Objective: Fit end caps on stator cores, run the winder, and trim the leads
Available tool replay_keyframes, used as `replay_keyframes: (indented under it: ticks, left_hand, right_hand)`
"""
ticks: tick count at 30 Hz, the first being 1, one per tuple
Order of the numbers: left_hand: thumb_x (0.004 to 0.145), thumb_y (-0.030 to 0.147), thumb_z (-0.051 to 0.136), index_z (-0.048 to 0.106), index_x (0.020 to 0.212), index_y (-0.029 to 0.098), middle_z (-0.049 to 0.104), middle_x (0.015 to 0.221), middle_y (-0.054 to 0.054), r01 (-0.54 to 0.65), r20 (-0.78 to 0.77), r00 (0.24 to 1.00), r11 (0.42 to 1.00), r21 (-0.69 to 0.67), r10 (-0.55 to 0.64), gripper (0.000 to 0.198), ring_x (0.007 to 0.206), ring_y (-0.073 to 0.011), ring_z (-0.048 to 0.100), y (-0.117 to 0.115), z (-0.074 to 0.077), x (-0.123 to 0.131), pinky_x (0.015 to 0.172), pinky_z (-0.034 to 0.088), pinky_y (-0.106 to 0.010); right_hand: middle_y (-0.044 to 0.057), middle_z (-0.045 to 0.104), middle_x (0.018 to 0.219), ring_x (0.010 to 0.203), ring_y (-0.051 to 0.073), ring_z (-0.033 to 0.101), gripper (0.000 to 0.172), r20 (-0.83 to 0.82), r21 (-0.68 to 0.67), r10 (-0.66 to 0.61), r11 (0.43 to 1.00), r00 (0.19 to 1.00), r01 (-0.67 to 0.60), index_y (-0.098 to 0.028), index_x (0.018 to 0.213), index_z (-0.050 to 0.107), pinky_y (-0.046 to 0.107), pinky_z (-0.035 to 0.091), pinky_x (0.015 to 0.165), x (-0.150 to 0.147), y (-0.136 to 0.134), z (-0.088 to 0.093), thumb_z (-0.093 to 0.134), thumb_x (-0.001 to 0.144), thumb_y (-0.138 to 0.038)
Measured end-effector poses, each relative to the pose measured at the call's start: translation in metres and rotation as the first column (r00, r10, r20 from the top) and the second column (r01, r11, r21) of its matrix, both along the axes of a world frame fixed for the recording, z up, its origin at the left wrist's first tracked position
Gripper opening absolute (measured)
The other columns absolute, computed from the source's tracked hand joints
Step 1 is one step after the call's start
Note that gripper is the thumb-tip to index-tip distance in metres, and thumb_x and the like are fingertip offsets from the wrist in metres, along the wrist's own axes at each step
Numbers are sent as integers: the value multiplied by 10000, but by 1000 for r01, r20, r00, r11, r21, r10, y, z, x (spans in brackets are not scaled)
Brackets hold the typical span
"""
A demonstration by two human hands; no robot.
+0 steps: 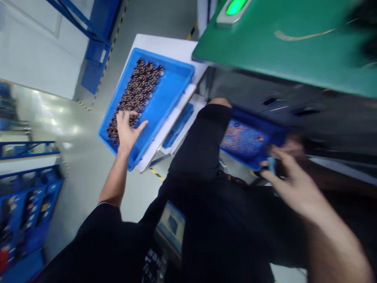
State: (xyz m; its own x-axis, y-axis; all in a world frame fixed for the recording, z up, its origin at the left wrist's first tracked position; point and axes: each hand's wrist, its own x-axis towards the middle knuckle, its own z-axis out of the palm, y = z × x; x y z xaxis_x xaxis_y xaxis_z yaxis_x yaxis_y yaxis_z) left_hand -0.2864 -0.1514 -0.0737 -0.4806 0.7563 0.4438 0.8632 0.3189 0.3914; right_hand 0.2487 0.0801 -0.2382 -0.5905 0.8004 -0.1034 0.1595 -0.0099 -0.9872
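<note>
My left hand (127,133) reaches into a blue tray (169,100). Its thumb is spread away from the fingers, and the fingertips rest at the edge of tightly packed round, dark parts with a coppery shine (137,92). Whether one of these parts is under the fingertips is hidden. Low on the right, my right hand (294,188) is blurred by motion, its fingers closed around a small light-blue and black object (271,165) whose kind I cannot make out. Just beyond that hand lies a darker blue bin (247,155) with small orange-brown bits scattered on its bottom.
The tray stands on a white cart (173,43), with another blue tray (178,125) on its lower shelf. A green tabletop (265,47) juts in above, carrying a box with a lit green button (235,7). Blue racks (29,204) line the far left.
</note>
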Motion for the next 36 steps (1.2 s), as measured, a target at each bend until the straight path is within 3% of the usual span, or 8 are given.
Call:
replay_keyframes:
  ticks: [4,9,12,16,22,25,31,36]
  left_hand:
    - [1104,883,894,793,1403,356,805,1421,-102,284,22,956,944,166,-292,614,1381,-377,693,124,28,49,1256,584,-627]
    - [1190,451,913,817,1518,244,764,1513,-134,755,-210,655,643,132,-726,400,1393,-359,704,282,70,121,1282,586,-569]
    - [1068,299,996,827,1507,240,710,1624,-203,782,-189,610,623,-12,-770,473,1440,-451,684,343,63,140,1224,600,-695]
    - [943,515,1062,884,1208,436,760,1676,-75,808,-89,585,588,-16,-806,330,1575,-528,633,384,50,138,1188,627,-800]
    - [908,298,1114,736,910,240,788,1467,-148,719,181,676,693,49,-714,383,1441,-423,757,337,104,154,1377,583,-734]
    - [1127,360,924,820,1095,252,810,1283,-56,797,188,554,582,162,-811,153,1438,-341,792,267,122,183,1238,701,-573]
    - [886,400,1188,928,1055,333,888,1266,-50,774,277,468,540,331,-839,317,1046,-292,848,189,92,226,917,787,-439]
    - [935,558,1146,890,865,381,850,1127,-75,650,620,461,717,250,-635,319,1095,-358,838,187,71,233,977,829,-529]
  right_hand:
    - [132,925,1433,1241,387,917,800,234,-5,82,997,969,-83,-353,1800,774,672,757,1221,-11,-7,30,940,1030,-491]
    - [163,742,1865,1505,348,859,928,300,-54,192,981,935,-184,-288,1960,598,617,632,1422,-12,-25,71,830,1075,-443]
    - [139,688,1930,1553,355,836,931,306,-68,203,979,930,-191,-317,1961,605,564,654,1400,-6,-38,90,818,1059,-398]
    - [133,906,1500,1172,301,888,907,323,-65,175,985,930,-163,-268,1930,636,502,766,1120,1,-56,101,796,1044,-382]
    - [58,878,1223,1003,250,827,703,276,6,-30,1000,961,30,-267,1678,777,433,723,984,4,-74,103,779,976,-297]
    - [81,873,1307,1083,284,825,599,229,49,-179,984,957,173,-275,1595,793,502,699,1100,2,-81,116,784,996,-304]
    - [51,824,1161,984,282,736,619,94,233,-264,943,960,236,-382,1703,827,497,681,990,-14,-83,175,749,1099,-271]
    - [68,872,1281,1109,322,795,626,117,198,-195,965,974,170,-373,1738,835,546,731,1070,-20,-77,199,698,1134,-287]
